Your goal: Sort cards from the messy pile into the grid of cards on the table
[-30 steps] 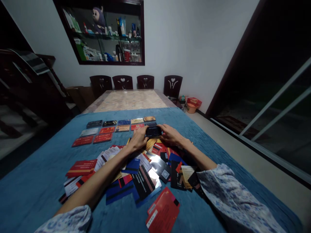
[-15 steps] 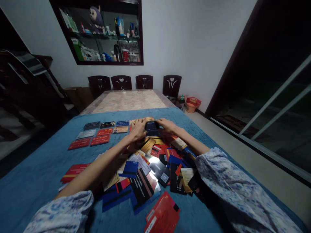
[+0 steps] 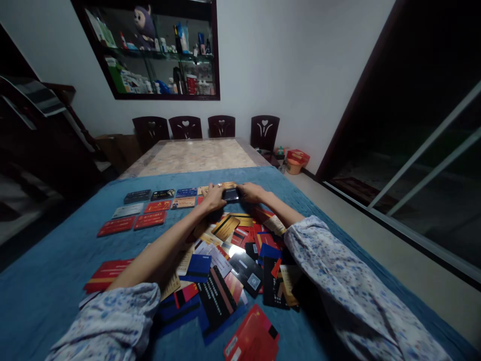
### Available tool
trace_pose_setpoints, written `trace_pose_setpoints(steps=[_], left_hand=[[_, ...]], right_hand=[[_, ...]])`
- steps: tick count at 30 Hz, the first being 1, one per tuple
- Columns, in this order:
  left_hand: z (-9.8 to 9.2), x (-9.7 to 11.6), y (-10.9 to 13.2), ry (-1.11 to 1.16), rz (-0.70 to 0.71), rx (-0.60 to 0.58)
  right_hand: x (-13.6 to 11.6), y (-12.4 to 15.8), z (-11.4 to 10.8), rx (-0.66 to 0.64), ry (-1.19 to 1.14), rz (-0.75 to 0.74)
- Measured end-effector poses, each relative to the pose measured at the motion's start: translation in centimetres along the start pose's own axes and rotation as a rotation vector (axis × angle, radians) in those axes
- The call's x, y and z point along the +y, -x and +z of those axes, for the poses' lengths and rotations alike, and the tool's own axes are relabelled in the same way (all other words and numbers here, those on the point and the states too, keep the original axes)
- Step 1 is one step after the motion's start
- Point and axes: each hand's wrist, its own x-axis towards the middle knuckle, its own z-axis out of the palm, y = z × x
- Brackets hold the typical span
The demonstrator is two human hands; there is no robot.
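Card point(image 3: 230, 195), dark, flat and rectangular, sits pinched between both hands at the far right end of the laid-out rows point(image 3: 148, 206), low over the cloth point(image 3: 56, 281). Whether it touches the cloth I cannot tell. Left hand point(image 3: 213, 197) grips its left edge with fingers curled in close, and right hand point(image 3: 251, 192) grips its right edge the same way. Fingers cover both ends of the card, and its print is too dim and small to read. The hands also hide the near end of the rows.

Both forearms lie across the pile point(image 3: 233, 255) and cover its middle. The sleeves point(image 3: 338, 281) are cut off at the bottom edge.

Bare cloth lies open left of the rows and pile, and along the right up to the table's edge. Beyond the cloth a bare tabletop point(image 3: 195, 155) runs to four chairs point(image 3: 221, 126).

The cloth is blue and soft-napped. The rows hold thin cards set neatly with small gaps. The pile is loose and overlapping: glossy red, blue, black and gold cards, some with dark stripes. The tabletop looks like mottled stone, and the sleeves are a flowered fabric.
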Motion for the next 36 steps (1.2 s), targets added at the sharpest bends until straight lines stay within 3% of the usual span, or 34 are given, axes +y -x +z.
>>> trace_pose_setpoints(steps=[9, 23, 36], left_hand=[[0.3, -0.4, -1.0, -0.022, -0.008, -0.034], [0.3, -0.1, -1.2, -0.126, 0.012, -0.123], [0.7, -0.2, -0.7, -0.156, 0.070, -0.088]], right_hand=[[0.0, -1.5, 0.7, -0.042, 0.022, -0.028], [0.1, -1.4, 0.7, -0.054, -0.024, -0.032], [0.0, -1.5, 1.0, -0.032, 0.020, -0.035]])
